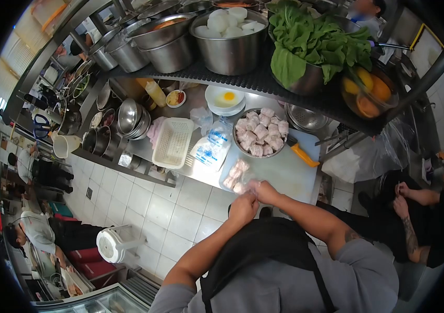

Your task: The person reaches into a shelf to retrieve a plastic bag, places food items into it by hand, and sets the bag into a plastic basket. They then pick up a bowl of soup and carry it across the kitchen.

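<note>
A clear plastic bag (236, 175) of pale pink pieces, which look like raw meat, lies at the near left corner of the white cutting board (284, 175). Both my hands are at its gathered end: my left hand (244, 207) is closed, and my right hand (264, 192) is closed beside it, fingers pinching the plastic. Beyond the bag stands a steel bowl (236, 136) heaped with similar pale pink chunks (261, 131). A knife with a yellow-orange handle (304, 155) lies to the right of the bowl. Left of the board is a white plastic bag with blue print (213, 148).
A white perforated basket (172, 142) and stacked steel bowls (132, 119) stand to the left. Overhead, a shelf (253, 82) carries pots and leafy greens (310, 41). A person (415, 214) sits at right; other people work at left near a white stool (112, 245).
</note>
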Available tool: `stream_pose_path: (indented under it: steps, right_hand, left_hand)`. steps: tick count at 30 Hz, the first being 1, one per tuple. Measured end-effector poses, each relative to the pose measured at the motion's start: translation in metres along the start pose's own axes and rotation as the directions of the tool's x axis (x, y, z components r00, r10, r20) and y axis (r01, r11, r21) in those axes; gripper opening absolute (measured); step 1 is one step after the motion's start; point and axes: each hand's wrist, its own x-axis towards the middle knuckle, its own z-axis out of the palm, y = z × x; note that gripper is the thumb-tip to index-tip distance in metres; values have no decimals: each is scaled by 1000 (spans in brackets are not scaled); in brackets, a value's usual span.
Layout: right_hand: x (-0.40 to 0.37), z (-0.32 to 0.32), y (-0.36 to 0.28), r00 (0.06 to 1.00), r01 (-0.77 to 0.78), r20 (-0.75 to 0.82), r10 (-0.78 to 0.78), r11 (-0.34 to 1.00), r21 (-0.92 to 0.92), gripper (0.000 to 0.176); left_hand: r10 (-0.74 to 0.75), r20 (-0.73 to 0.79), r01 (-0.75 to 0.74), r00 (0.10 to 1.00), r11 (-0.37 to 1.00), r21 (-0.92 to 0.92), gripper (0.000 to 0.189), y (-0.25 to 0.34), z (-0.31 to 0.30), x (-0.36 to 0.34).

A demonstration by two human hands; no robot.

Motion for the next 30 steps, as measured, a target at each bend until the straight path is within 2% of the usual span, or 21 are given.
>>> stream_pose_path:
  steps: [2,5,8,11,14,17,19,20,21,23,26,29,30]
  right_hand:
    - [2,18,19,998,51,-41,-47,995,88,16]
    - [6,17,11,986,99,-126,-112,990,-101,22]
    - [15,12,5,989,83,-110,-100,986,-145,22]
    - [19,-4,2,994,107,-32,-107,994,8,20]
    - [6,-48,3,933,256,287,-217,961,-107,20]
    - [-19,-118,-19,886,228,374,-274,960,163,17]
    - [-12,-158,-9,934,-61,356,15,991,119,21]
    - [-3,-176,-12,987,-62,145,62,998,-1,24]
    - [9,-192,-14,994,-83,-75,75,989,-119,26]
    - [31,-211,-12,916,-80,-400,-32,962,-260,41]
    - [64,-219,24,921,94,-265,-288,820,-564,59]
    - [75,-226,17,999,-10,-40,-10,881,-473,67]
    - [78,-228,19,1000,-1,-26,-14,867,-499,67]
  left_hand:
    - [27,-20,-27,999,1000,-5,13,12,-3,-6]
    - [88,-49,-88,995,996,1,11,2,6,-9]
    - [112,-154,-120,982,992,-45,11,-2,13,-8]
    - [34,-174,-52,984,993,-105,12,6,12,-4]
    - [-72,-186,54,980,993,-103,13,17,14,-7]
    - [-99,-183,75,978,988,-134,15,18,22,-15]
    - [-103,-257,74,961,990,-117,14,14,24,-22]
    - [-104,-293,74,950,991,-110,14,11,26,-26]
    - [-262,-375,174,889,952,-252,14,1,29,-25]
    - [-570,-450,302,688,788,-536,19,-28,33,-16]
    - [-773,-190,312,605,450,-837,37,-51,28,-1]
    - [-780,-61,338,622,339,-878,45,-56,34,10]
    - [-776,-63,332,628,340,-880,45,-53,35,11]
